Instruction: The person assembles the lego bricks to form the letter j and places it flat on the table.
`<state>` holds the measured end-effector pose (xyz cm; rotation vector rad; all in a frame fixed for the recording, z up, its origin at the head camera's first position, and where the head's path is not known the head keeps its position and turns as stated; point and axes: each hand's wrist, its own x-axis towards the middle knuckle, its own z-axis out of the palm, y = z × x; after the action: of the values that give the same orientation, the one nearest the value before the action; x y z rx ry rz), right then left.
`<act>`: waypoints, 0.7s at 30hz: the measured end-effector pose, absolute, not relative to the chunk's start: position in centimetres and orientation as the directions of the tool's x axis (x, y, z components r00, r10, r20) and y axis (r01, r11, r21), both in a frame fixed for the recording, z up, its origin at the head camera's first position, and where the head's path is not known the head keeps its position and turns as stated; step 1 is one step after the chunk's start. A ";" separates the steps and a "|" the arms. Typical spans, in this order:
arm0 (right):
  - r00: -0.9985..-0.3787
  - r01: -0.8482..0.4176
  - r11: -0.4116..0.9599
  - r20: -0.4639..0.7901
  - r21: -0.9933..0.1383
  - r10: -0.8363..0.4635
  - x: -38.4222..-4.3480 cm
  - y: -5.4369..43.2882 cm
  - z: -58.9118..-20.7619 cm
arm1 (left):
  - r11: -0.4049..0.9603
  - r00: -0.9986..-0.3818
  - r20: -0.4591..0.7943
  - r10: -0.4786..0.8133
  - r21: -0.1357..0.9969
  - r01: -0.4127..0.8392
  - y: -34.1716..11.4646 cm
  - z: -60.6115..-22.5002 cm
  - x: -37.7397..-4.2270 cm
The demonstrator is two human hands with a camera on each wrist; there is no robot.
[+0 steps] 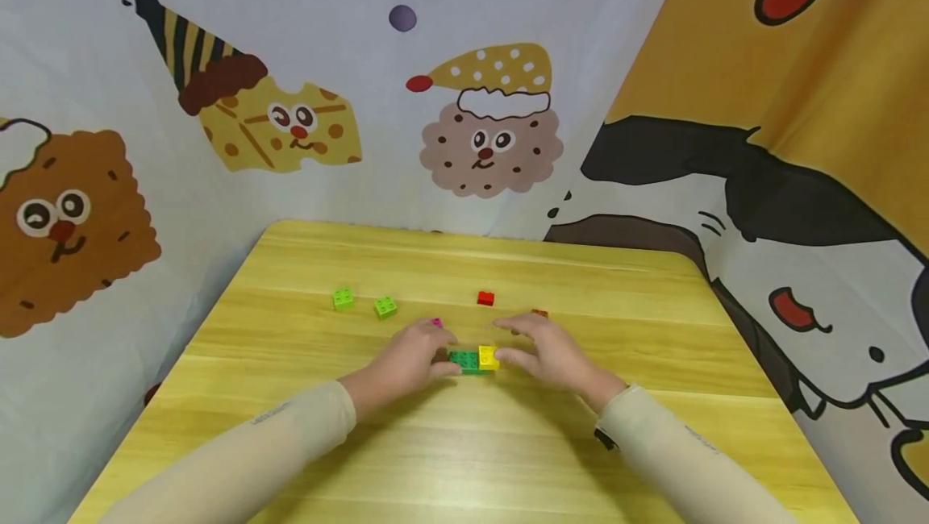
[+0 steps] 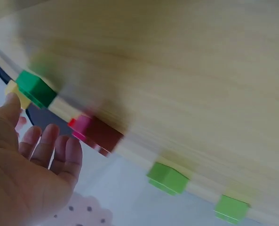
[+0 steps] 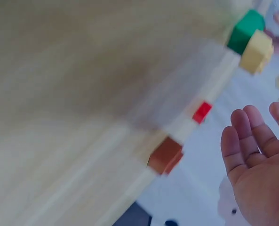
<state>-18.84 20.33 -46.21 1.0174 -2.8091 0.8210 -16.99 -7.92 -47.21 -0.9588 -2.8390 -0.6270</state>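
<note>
A dark green toy building brick (image 1: 464,360) lies on the table with a yellow brick (image 1: 489,358) right against its right end. My left hand (image 1: 411,359) is at the green brick's left side, thumb close to its near edge and fingers loosely bent. On the other side my right hand (image 1: 551,355) has its thumb tip at the yellow brick, its other fingers reaching forward above the table. Neither hand is wrapped round a brick. In the left wrist view a magenta brick (image 2: 81,126) and a dark red brick (image 2: 104,136) show beyond the left fingertips.
Two light green bricks (image 1: 343,298) lie at the left of the wooden table (image 1: 450,459). A small red brick (image 1: 485,298) is farther back, and a brown brick (image 3: 166,155) sits beyond the right hand. A printed cloth (image 1: 377,201) hangs behind the table.
</note>
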 end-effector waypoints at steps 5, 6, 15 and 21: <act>-0.849 -0.518 0.671 0.227 -0.531 -0.476 -20.1 22.6 -46.0 | 0.738 -0.831 0.211 0.515 0.385 0.554 -9.7 -47.0 -17.0; -0.858 -0.507 0.676 0.234 -0.535 -0.458 -20.4 23.1 -46.1 | 0.743 -0.835 0.219 0.504 0.383 0.549 -10.0 -47.0 -17.1; -0.903 -0.427 0.705 0.227 -0.566 -0.364 -21.1 26.0 -47.3 | 0.834 -0.875 0.244 0.419 0.277 0.477 -12.6 -47.3 -18.3; -0.911 -0.411 0.725 0.224 -0.552 -0.346 -20.8 26.7 -47.8 | 0.864 -0.895 0.195 0.401 0.244 0.441 -12.9 -47.6 -18.6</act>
<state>-20.83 26.72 -47.77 0.6205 -2.8193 0.9403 -18.58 -12.86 -47.55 -0.6583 -2.8988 -0.4281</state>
